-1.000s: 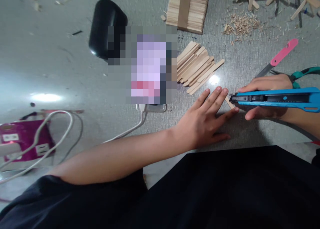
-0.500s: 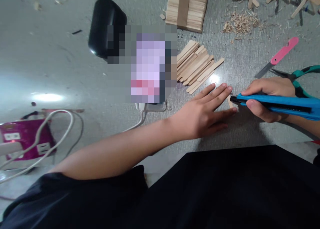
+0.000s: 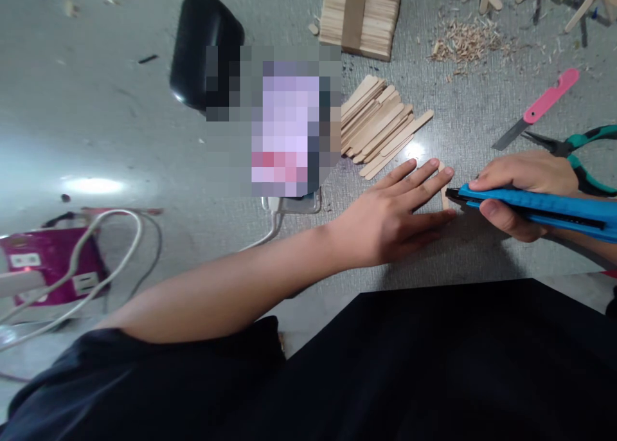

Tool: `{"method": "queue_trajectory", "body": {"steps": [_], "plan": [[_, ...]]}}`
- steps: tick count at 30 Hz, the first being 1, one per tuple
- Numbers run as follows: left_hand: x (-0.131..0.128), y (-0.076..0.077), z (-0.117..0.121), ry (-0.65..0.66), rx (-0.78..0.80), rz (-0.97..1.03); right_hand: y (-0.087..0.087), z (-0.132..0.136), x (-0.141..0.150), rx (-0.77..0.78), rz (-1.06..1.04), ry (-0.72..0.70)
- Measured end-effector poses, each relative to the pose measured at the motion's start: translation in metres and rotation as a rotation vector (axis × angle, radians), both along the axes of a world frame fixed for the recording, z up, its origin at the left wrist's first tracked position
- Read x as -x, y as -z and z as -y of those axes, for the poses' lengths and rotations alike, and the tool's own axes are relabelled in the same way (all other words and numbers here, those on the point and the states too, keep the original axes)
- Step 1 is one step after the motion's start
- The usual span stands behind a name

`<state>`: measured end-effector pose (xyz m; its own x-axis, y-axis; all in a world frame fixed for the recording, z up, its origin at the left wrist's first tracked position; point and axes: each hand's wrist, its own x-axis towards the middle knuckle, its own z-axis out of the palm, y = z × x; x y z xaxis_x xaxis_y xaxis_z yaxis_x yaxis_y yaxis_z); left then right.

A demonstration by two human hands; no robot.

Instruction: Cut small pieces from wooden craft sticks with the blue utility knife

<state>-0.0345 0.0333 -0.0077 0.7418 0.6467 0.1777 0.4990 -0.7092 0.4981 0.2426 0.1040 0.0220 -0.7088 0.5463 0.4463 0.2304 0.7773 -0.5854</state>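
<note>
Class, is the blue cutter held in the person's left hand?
No, the right hand holds the blue cutter, while the left hand lies near its tip.

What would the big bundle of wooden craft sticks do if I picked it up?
The bundle of craft sticks would probably lift as one stiff block, because a brown band wraps around it. It looks like thin, bare wood, so it may feel fairly light. Some sticks might slide out, since their ends stick out past the band.

A mosaic blurs the phone (image 3: 289,119) and part of the black case (image 3: 193,49). The left hand (image 3: 385,222) hides part of one stick (image 3: 444,200). The right edge crops the cutter (image 3: 554,208) and pliers (image 3: 559,146); the top edge crops the bundle (image 3: 332,17).
</note>
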Motion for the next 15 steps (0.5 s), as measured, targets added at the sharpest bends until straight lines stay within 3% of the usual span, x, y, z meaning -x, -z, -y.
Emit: {"method": "queue_trajectory", "body": {"steps": [9,15], "plan": [[-0.001,-0.001,0.002,-0.017,0.025,-0.028,0.001,-0.002,-0.005,-0.004,0.017,-0.058],[-0.001,0.001,0.003,-0.047,0.032,-0.001,0.003,-0.002,-0.011,0.046,0.031,0.077]]}}
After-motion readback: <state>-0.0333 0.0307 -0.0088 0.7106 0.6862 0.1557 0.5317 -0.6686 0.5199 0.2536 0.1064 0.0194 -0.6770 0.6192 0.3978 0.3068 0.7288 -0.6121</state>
